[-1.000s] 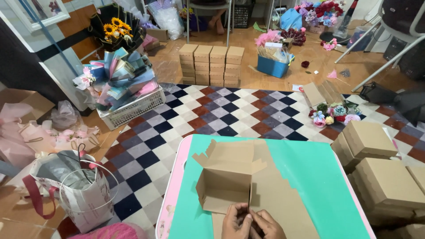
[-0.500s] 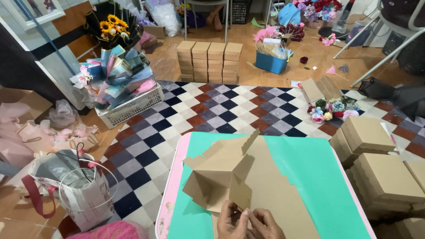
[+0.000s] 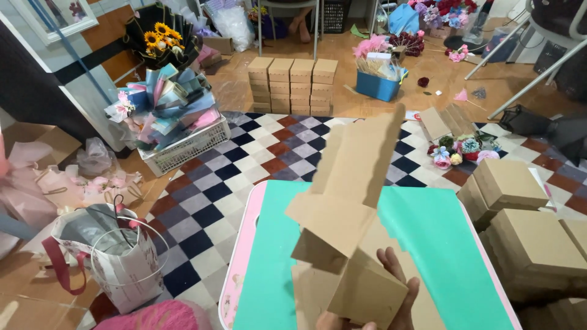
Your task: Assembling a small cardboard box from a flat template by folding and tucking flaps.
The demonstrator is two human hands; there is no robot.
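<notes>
A half-folded brown cardboard box [image 3: 348, 232] is tilted upright over the green-topped table [image 3: 440, 244], its long flap pointing up and away from me. My right hand [image 3: 400, 287] grips the box's lower right part, with fingers showing behind the cardboard. Only a sliver of my left hand [image 3: 333, 322] shows at the bottom edge, pressed against the underside of the box. The rest of both hands is hidden by the cardboard or out of frame.
Stacks of closed brown boxes [image 3: 520, 244] stand right of the table. On the floor are a gift bag [image 3: 116, 256] at left, a white basket of wrapping paper [image 3: 177, 146], a far row of stacked boxes [image 3: 292, 85], a blue box [image 3: 378, 82] and small flowers [image 3: 458, 150].
The cardboard lay flat on the table one second ago. It has since been lifted and tipped upright, closer to the camera, with its sides folded up into a box shape.
</notes>
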